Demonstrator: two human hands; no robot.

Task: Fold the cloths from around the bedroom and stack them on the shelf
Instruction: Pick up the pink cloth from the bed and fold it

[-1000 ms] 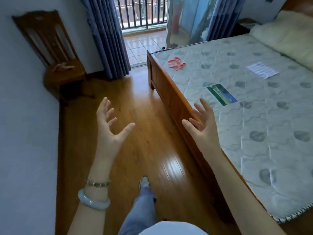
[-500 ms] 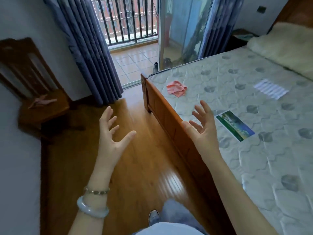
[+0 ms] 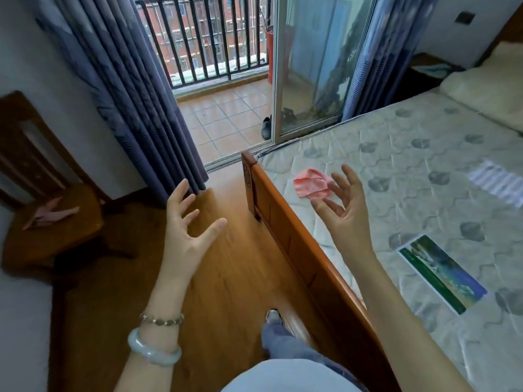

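Head view: holds L hand (image 3: 186, 236) up over wood floor (image 3: 226, 278), fingers spread, nothing in it, bracelets (image 3: 154, 349) on wrist. Holds R hand (image 3: 343, 213) up above bed frame (image 3: 285, 230) edge, fingers spread & slightly bent, empty, fingertips just beside crumpled pink cloth (image 3: 310, 183) lying on mattress (image 3: 396, 154) near bed corner. Shows 2nd pink cloth (image 3: 51, 215) on seat of wooden chair (image 3: 65, 241) by L wall, plus leaflet (image 3: 441, 274) & white paper (image 3: 498, 183) on mattress.
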